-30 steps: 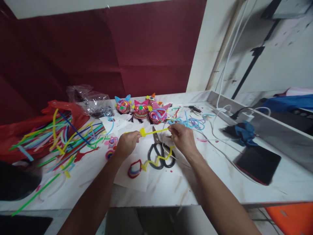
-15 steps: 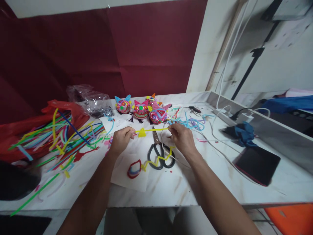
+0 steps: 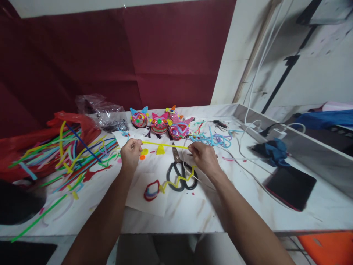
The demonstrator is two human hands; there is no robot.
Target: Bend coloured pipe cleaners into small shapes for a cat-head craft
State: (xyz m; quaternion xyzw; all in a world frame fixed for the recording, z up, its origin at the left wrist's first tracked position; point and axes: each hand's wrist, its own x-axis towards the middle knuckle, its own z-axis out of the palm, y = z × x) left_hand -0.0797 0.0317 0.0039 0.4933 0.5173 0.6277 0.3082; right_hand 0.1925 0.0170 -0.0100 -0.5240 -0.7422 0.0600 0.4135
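Note:
A yellow pipe cleaner (image 3: 165, 145) is stretched nearly straight between my two hands above the table. My left hand (image 3: 131, 152) pinches its left end, and my right hand (image 3: 202, 156) pinches the right end. Below it lie a small yellow triangle (image 3: 160, 149), a yellow disc (image 3: 144, 151) and an orange disc (image 3: 142, 157). Black-handled scissors (image 3: 182, 173) rest on the table with their blades pointing away from me. A zigzag-bent yellow pipe cleaner (image 3: 176, 183) lies across their handles. Beside it, a red, white and blue loop (image 3: 151, 190) sits on white paper (image 3: 146, 209).
Several colourful animal heads (image 3: 159, 123) stand at the back. On the left, a red plastic bag (image 3: 74, 119) holds many pipe cleaners (image 3: 79, 147). Light blue strands (image 3: 212, 138) lie tangled right of centre. White cables (image 3: 256, 180) run past a black flat object (image 3: 291, 187) on the right.
My left hand has moved left and slightly up, so more of the yellow pipe cleaner shows between my hands. The discs below have come into view. My right hand has barely shifted.

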